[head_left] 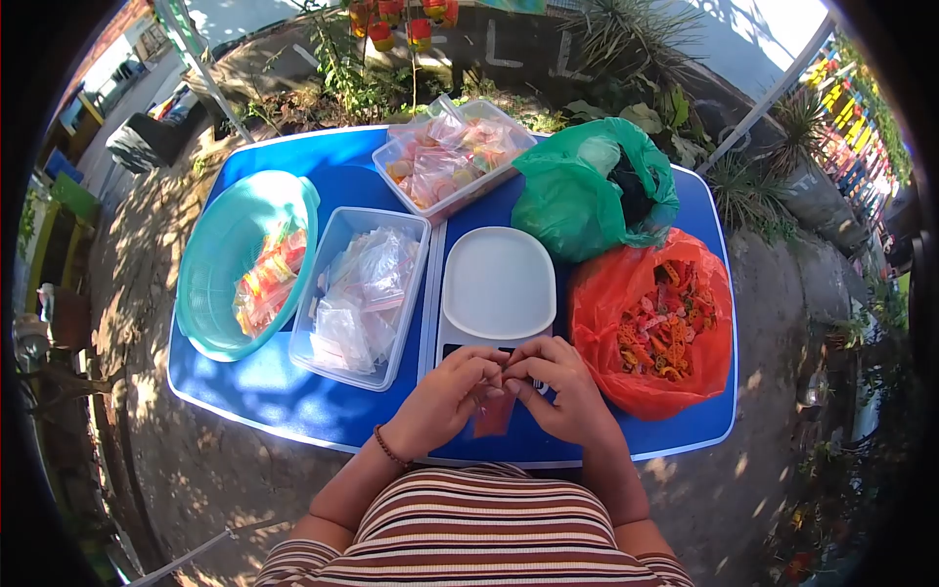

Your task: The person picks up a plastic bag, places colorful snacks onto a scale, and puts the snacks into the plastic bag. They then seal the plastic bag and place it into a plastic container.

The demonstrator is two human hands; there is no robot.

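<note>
My left hand (452, 399) and my right hand (559, 396) meet at the front of the table, fingers pinched on the top of a small clear plastic bag (492, 416). The bag hangs below the fingertips and looks reddish; its contents are too small to make out. Just beyond my hands sits a kitchen scale with a white platform (499, 284), its front partly covered by my fingers. To the right stands an opened red plastic bag (608, 370) holding many small red and orange pieces (667, 328).
On the blue table (259, 396), a clear tub (416, 293) of small plastic bags stands left, beside a turquoise basket (201, 284) with filled packets. Another tub (452, 203) of filled packets is at the back. A green plastic bag (562, 210) sits behind the red one.
</note>
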